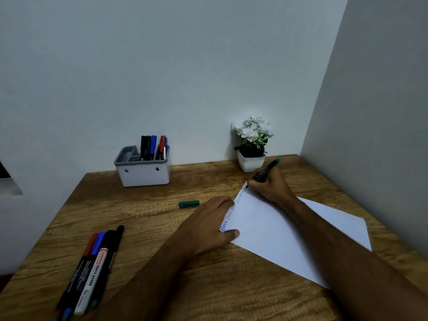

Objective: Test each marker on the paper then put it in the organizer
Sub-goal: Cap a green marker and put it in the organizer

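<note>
Green-ended and dark-barrelled, a marker (pixel 266 171) is gripped in the right hand (pixel 269 189), whose fingers are curled tightly round the lower barrel. The tip is set on the far corner of the white paper (pixel 289 230), and the long axis is tilted, the tip pointing down and to the left, the green end raised up and to the right toward the flower pot (pixel 251 162). The left hand (pixel 212 224) is laid flat, fingers relaxed and spread, on the paper's left edge; the thumb is pressed on the near corner, and nothing is held in it. Short blue and green scribbles are seen along that edge between the two hands. A green cap (pixel 189 203) is lying on its side on the wooden table (pixel 143 218), just left of the left hand and apart from it. Further out, at the near left, a bundle of markers (pixel 92 267) is lying side by side, one white-barrelled, with caps pointing away from the person. At the far edge, against the wall, a white organizer (pixel 143 174) with a grey rim is standing, and several markers are held upright in its right compartments
</note>
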A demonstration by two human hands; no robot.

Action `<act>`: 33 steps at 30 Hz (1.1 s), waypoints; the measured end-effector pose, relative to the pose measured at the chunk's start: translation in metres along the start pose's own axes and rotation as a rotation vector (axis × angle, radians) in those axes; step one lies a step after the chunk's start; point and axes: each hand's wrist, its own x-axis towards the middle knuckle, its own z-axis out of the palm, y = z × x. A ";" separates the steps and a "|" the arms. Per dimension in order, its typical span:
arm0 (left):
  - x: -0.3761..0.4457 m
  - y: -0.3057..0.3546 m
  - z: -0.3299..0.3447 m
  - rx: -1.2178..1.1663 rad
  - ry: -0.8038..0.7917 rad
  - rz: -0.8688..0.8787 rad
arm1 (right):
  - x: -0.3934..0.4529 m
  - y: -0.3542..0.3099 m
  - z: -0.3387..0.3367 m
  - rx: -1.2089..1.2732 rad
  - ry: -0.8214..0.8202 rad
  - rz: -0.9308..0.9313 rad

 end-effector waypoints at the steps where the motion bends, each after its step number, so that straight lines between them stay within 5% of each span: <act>1: 0.000 0.000 0.001 0.005 -0.002 -0.002 | 0.000 0.000 0.000 -0.003 0.001 0.005; 33: -0.001 -0.002 0.002 -0.006 0.039 0.003 | -0.002 -0.008 -0.004 0.106 0.138 0.105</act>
